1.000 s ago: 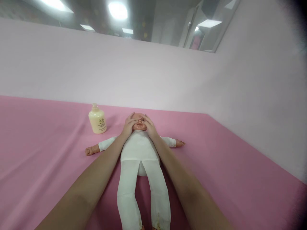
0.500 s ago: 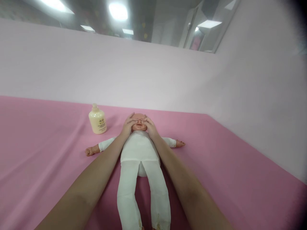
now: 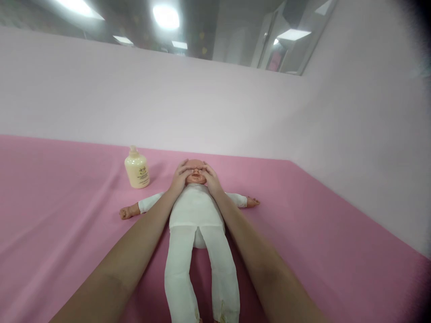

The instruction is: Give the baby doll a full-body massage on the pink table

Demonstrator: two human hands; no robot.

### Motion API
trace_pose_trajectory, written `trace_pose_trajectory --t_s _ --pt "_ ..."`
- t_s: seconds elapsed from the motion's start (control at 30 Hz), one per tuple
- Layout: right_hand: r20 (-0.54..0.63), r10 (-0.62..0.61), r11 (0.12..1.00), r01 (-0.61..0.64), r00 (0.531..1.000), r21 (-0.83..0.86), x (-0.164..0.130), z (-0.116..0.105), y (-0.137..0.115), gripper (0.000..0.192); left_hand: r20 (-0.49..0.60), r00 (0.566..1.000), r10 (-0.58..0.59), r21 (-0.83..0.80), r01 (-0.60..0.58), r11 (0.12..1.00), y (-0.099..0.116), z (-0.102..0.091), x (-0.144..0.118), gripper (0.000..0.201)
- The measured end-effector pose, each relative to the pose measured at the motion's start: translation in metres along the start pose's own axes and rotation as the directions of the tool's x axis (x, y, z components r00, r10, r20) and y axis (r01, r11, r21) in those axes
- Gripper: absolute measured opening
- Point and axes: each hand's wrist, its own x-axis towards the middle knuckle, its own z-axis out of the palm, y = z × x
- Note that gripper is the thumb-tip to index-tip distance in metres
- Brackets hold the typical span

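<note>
A baby doll (image 3: 195,211) in white clothes lies on its back on the pink cloth (image 3: 67,215), arms spread, head toward the wall. My left hand (image 3: 179,176) cups the left side of the doll's head, fingers laid over its forehead. Against the right side of the face rests my right hand (image 3: 210,179), its fingers over the eye area. Between the two hands only the nose, the mouth and the top of the head show. A cream lotion bottle (image 3: 136,168) stands upright just left of the doll's head.
A pale pink wall (image 3: 202,107) runs along the back and the right side of the pink surface. Above the wall are ceiling lights and a glass partition.
My fingers have slid a little over the doll's face, closing in over the eyes. The doll and the bottle have not moved.
</note>
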Motion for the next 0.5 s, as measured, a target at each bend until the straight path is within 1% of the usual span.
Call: trace_pose_trajectory --t_s 0.2,0.4,0.5 --pt "-0.021 -0.035 0.999 0.035 0.999 -0.008 -0.0001 0.0017 -0.001 0.016 0.0 1.0 0.024 0.118 -0.024 0.993 -0.0086 -0.0034 0.0026 0.018" --pt "-0.052 -0.06 0.996 0.057 0.997 -0.061 -0.002 0.0024 -0.001 0.019 -0.033 0.998 0.052 0.112 -0.048 0.993 -0.006 -0.0033 0.0008 0.012" --pt "-0.068 -0.071 0.995 0.066 0.995 -0.081 -0.0024 0.0027 -0.0013 0.021 -0.044 0.997 0.064 0.136 -0.057 0.989 -0.0052 -0.0035 -0.0005 0.011"
